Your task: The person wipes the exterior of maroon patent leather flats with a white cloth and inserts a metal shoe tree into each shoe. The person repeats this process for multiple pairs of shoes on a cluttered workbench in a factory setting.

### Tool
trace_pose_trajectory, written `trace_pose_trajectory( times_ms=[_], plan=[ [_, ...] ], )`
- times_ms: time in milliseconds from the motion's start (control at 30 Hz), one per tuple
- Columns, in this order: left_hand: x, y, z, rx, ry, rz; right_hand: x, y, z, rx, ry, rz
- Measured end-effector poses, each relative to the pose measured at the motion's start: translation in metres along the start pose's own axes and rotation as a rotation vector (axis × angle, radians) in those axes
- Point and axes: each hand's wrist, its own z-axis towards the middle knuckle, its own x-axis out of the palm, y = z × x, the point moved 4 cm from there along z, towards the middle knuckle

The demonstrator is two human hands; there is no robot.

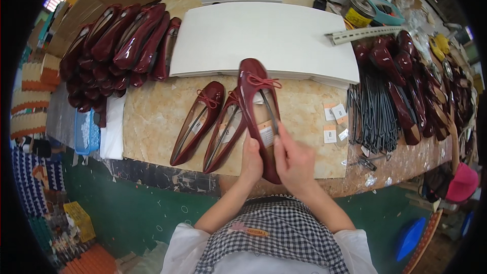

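Note:
A dark red patent ballet flat (247, 96) with a thin bow is held toe-away above the table's near side. My left hand (252, 161) is closed round the left side of its heel. Inside the shoe runs a slim dark rod (270, 110), lengthwise from under the bow; my right hand (295, 161) pinches its near end at the right rim. An orange-and-white tag (266, 134) shows on the insole. Two matching flats lie to the left: the outer flat (213, 92), and the inner flat (217, 161), partly covered by the held shoe. Each has a rod and a tag inside.
A stack of white sheets (264, 35) lies beyond my hands. Red flats (134, 45) are piled at left, more flats (395, 66) at right beside a bundle of dark rods (373, 116). Loose tags (329, 133) lie right of my hands. A blue basket (87, 132) stands left.

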Motion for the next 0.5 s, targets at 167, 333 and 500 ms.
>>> trace_pose_trajectory(
  times_ms=[167,333,500],
  plan=[
    [-0.014,0.004,-0.012,-0.093,-0.031,0.353,-0.008,-0.01,-0.019,0.256,0.289,0.103],
    [-0.046,-0.11,-0.025,0.398,-0.136,1.595,-0.073,-0.053,-0.016,0.508,0.041,0.239],
    [-0.084,-0.084,-0.003,0.102,0.118,1.624,-0.023,-0.055,-0.023,0.37,0.396,0.168]
  ],
)
